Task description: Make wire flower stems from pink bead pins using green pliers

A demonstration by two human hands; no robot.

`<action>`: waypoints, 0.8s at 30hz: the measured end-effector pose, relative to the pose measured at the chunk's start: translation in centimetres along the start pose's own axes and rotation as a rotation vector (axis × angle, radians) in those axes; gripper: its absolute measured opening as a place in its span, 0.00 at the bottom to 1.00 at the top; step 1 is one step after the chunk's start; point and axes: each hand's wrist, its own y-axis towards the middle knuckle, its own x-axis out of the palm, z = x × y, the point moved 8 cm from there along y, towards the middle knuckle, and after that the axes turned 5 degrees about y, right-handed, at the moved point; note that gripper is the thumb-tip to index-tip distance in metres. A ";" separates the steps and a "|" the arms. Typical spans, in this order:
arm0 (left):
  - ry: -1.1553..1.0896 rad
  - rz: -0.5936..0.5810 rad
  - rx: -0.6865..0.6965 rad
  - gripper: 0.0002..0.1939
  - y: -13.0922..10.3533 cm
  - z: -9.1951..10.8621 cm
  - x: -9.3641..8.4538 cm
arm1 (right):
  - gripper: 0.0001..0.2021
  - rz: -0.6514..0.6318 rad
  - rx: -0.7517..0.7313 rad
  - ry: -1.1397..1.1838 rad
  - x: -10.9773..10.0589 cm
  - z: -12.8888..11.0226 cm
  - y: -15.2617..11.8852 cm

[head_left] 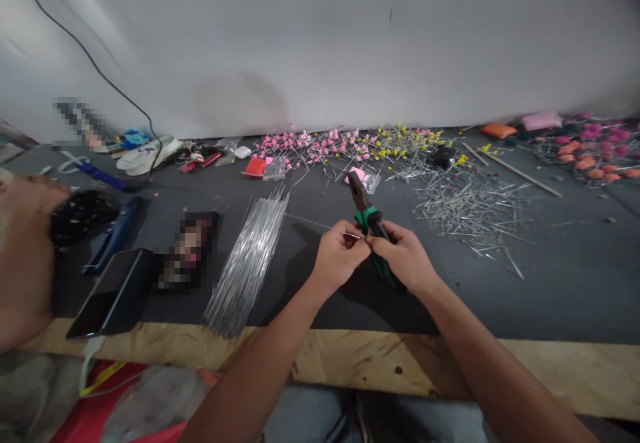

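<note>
Near the middle of the table, my left hand (340, 255) pinches a thin wire (313, 222) that reaches left toward a bundle of straight silver wires (249, 263). My right hand (406, 253) is closed around green-and-black pliers (369, 213), jaws pointing up and away. The fingertips of both hands meet at the wire's right end, beside the plier handles. A loose pile of short cut wires (467, 210) lies to the right. Behind the hands are wires with pink tips (315, 144) and wires with yellow tips (405, 142).
Another person's arm (25, 256) rests at the far left. Nearby are a phone (113, 293), a blue tool (113, 233) and a black patterned bundle (83, 215). Orange and magenta pieces (590, 153) lie at the back right. A wooden edge (360, 360) runs along the front.
</note>
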 end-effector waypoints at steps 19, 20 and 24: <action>0.082 0.008 0.051 0.07 0.0 0.0 -0.2 | 0.05 -0.018 0.022 0.051 0.0 0.2 0.1; 0.091 0.009 0.063 0.07 0.0 0.2 -0.2 | 0.05 -0.021 0.024 0.048 0.0 0.2 0.1; 0.158 0.033 0.153 0.06 -0.3 1.2 -0.5 | 0.05 -0.028 0.031 0.039 0.1 0.4 0.2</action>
